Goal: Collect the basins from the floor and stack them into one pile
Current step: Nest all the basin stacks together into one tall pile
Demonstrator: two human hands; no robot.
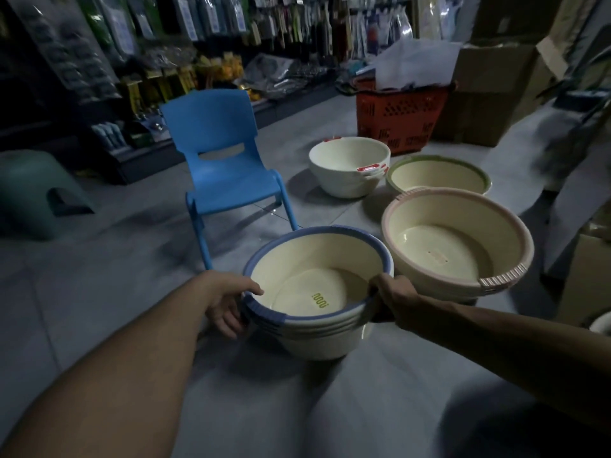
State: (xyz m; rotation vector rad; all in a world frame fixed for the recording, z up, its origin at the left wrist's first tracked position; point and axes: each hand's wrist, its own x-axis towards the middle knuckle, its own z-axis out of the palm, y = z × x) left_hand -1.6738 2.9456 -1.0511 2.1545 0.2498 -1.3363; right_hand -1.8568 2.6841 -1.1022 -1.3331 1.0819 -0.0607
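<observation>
Head view: left hand (228, 307) and right hand (398, 300) each grip opposite rims of the nested blue-rimmed cream plastic basins (307, 259), low at the grey tiled floor (115, 276), beside the pink-rimmed cream basins (456, 239). They are probably light, stiff and smooth, so the rolled rims give the surest hold. Small green print on the base is unreadable.

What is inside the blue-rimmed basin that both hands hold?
Only a small green label on the cream bottom of the blue-rimmed basin. The basins nested beneath show only rim edges; their insides are covered.
</observation>
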